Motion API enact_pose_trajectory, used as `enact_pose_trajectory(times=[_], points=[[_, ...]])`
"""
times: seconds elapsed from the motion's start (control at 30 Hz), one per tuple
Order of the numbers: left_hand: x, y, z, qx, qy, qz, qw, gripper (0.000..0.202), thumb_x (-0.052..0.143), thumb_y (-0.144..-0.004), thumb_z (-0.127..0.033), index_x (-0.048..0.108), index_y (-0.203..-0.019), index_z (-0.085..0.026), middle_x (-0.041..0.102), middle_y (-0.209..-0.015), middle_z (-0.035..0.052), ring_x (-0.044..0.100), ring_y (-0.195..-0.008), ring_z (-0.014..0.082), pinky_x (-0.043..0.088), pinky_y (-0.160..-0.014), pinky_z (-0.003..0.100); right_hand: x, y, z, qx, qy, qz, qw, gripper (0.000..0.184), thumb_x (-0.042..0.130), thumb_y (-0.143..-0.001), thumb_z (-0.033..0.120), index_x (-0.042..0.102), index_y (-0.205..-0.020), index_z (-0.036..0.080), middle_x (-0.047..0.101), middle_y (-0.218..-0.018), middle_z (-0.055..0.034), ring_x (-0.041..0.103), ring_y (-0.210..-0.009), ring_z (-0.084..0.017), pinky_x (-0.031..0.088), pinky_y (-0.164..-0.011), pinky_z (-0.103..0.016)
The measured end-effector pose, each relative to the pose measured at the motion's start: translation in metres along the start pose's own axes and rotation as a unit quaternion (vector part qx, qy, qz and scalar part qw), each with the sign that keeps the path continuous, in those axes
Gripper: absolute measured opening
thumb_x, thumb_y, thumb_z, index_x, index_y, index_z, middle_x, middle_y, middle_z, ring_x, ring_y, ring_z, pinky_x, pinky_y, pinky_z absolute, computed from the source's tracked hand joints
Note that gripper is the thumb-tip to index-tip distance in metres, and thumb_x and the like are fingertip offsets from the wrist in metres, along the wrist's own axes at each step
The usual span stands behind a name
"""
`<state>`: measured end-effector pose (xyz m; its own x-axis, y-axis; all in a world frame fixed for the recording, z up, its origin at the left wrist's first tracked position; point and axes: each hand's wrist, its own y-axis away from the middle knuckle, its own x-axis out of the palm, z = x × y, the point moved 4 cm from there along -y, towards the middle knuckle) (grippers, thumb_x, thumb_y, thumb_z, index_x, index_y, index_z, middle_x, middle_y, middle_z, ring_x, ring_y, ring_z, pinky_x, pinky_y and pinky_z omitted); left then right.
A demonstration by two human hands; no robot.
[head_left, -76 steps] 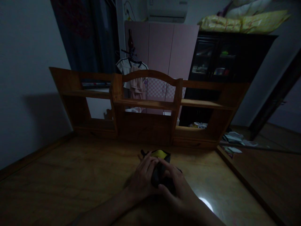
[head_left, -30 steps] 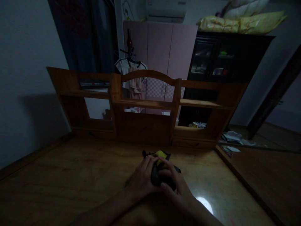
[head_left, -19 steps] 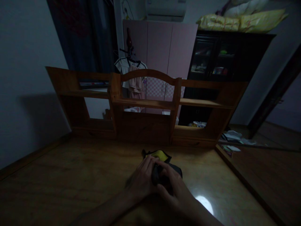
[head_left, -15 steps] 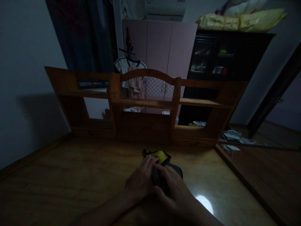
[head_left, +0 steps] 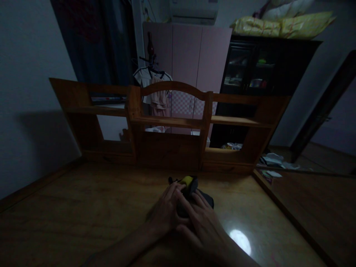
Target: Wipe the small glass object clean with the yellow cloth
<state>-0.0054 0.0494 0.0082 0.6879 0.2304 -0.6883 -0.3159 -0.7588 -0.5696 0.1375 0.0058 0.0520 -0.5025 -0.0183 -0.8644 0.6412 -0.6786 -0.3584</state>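
A soft dark pouch with a yellow-green inner side lies on the wooden desk, right in front of me. My left hand grips its left side, fingers bent over the top near the yellow part. From the right, my right hand holds the pouch, its index fingertip close to the left fingers and the others on the dark flap. Its thumb points toward my left hand, low at the front. Both hands hide much of the pouch, and the dim light blurs its details.
Behind the pouch, a wooden shelf unit runs along the back of the desk. A wall borders the left side, and a raised wooden edge the right. Beyond stand a pink wardrobe and a dark cabinet.
The pouch's flap has folded inward, so less of the yellow-green side shows. The fingers of my right hand have shifted up onto the flap and spread more. My left hand has barely moved.
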Motion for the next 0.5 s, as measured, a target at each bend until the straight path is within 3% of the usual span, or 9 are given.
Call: enact_pose_trajectory(times=[0.13, 0.2, 0.33, 0.4, 0.5], points=[[-0.005, -0.003, -0.003, -0.007, 0.001, -0.004, 1.000, 0.087, 0.084, -0.060, -0.035, 0.041, -0.134, -0.021, 0.052, -0.132, 0.0122, 0.046, -0.129, 0.0328, 0.042, -0.108, 0.051, 0.003, 0.006, -0.007, 0.036, -0.121, -0.013, 0.992, 0.080, 0.056, -0.092, 0.042, 0.009, -0.154, 0.029, 0.031, -0.157, -0.0070, 0.019, -0.146, -0.031, 0.024, -0.116, -0.055], [-0.004, -0.003, -0.002, -0.013, -0.005, -0.001, 1.000, 0.083, 0.082, -0.062, -0.038, 0.042, -0.133, -0.021, 0.052, -0.133, 0.0128, 0.045, -0.129, 0.0336, 0.041, -0.108, 0.052, 0.006, 0.008, -0.013, 0.063, -0.191, -0.027, 0.979, 0.077, 0.056, -0.092, 0.042, 0.011, -0.153, 0.030, 0.027, -0.158, -0.0081, 0.026, -0.144, -0.030, 0.031, -0.113, -0.051], [0.001, 0.000, 0.004, -0.023, -0.021, 0.017, 0.999, 0.091, 0.083, -0.060, -0.042, 0.039, -0.136, -0.020, 0.047, -0.139, 0.0153, 0.042, -0.132, 0.0380, 0.041, -0.107, 0.057, 0.007, 0.009, -0.024, 0.103, -0.297, -0.060, 0.947, 0.070, 0.052, -0.095, 0.041, 0.013, -0.153, 0.029, 0.057, -0.134, -0.0106, 0.056, -0.121, -0.026, 0.045, -0.101, -0.045], [0.003, 0.001, 0.006, -0.025, -0.024, 0.025, 0.999, 0.094, 0.084, -0.058, -0.043, 0.038, -0.137, -0.020, 0.045, -0.141, 0.0162, 0.040, -0.133, 0.0392, 0.041, -0.106, 0.057, 0.004, 0.007, -0.024, 0.092, -0.281, -0.077, 0.952, 0.067, 0.050, -0.096, 0.039, 0.016, -0.152, 0.028, 0.061, -0.128, -0.0100, 0.058, -0.117, -0.025, 0.046, -0.100, -0.044], [0.001, 0.000, 0.003, -0.013, -0.013, 0.022, 1.000, 0.085, 0.081, -0.065, -0.039, 0.039, -0.136, -0.021, 0.049, -0.137, 0.0148, 0.044, -0.131, 0.0360, 0.041, -0.107, 0.055, -0.001, 0.003, -0.015, 0.040, -0.178, -0.080, 0.980, 0.066, 0.052, -0.094, 0.033, 0.021, -0.151, 0.027, 0.049, -0.142, -0.0107, 0.050, -0.125, -0.026, 0.040, -0.106, -0.046]])
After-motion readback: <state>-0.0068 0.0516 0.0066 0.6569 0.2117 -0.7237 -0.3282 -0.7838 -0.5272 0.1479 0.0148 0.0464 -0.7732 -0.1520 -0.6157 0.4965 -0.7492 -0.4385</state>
